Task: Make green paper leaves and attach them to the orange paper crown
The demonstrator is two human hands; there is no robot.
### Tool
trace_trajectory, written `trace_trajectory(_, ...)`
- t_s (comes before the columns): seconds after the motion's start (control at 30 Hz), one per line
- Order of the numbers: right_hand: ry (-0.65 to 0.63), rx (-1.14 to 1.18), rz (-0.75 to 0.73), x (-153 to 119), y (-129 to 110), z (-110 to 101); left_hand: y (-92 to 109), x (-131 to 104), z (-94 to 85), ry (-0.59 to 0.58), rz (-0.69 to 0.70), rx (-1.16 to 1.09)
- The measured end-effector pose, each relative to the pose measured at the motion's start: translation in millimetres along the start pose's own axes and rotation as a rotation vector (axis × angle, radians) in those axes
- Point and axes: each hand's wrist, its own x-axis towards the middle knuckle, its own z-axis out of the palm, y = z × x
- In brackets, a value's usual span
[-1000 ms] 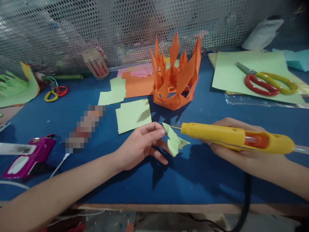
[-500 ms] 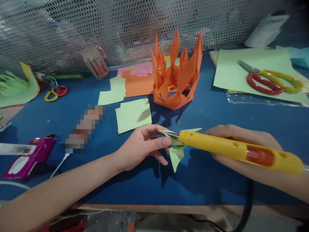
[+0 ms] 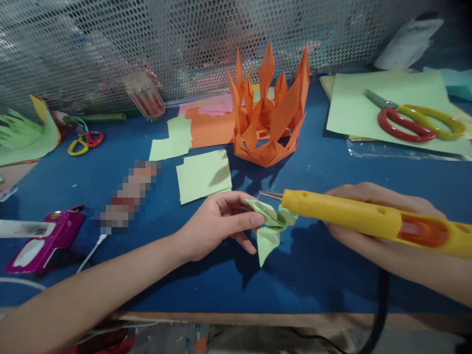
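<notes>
My left hand (image 3: 217,223) pinches a folded light-green paper piece (image 3: 271,221) between thumb and fingers, over the front of the blue table. Several pointed flaps fan out from the piece. My right hand (image 3: 383,231) is wrapped round a yellow hot glue gun (image 3: 342,214), which partly hides that hand. The thin metal nozzle points left, just above the green paper and apart from it. A fine strand seems to hang at its tip.
Behind my hands stands an orange folded-paper crown (image 3: 267,142). Green paper squares (image 3: 204,172) lie left of it. Large scissors (image 3: 416,123) rest on green sheets (image 3: 346,105) at right. Small scissors (image 3: 86,140), a tilted jar (image 3: 143,96) and a purple device (image 3: 47,241) are at left.
The glue gun has moved right and slightly up, so its nozzle has come off the green paper. My left hand has tilted the paper piece, showing more of its folds.
</notes>
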Motion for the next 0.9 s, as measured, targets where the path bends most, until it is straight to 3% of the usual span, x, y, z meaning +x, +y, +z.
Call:
trace_trajectory(0.23, -0.011, -0.078, 0.010, -2.5, -4.1, -1.7, 0.4, -1.6, 0.5, -0.004, 0.012, -0.007)
trace_trajectory(0.9, -0.079, 0.053, -0.043, 0.1, -0.4, -6.1, 1.3, -0.1, 1.2, 0.111, 0.099, 0.037)
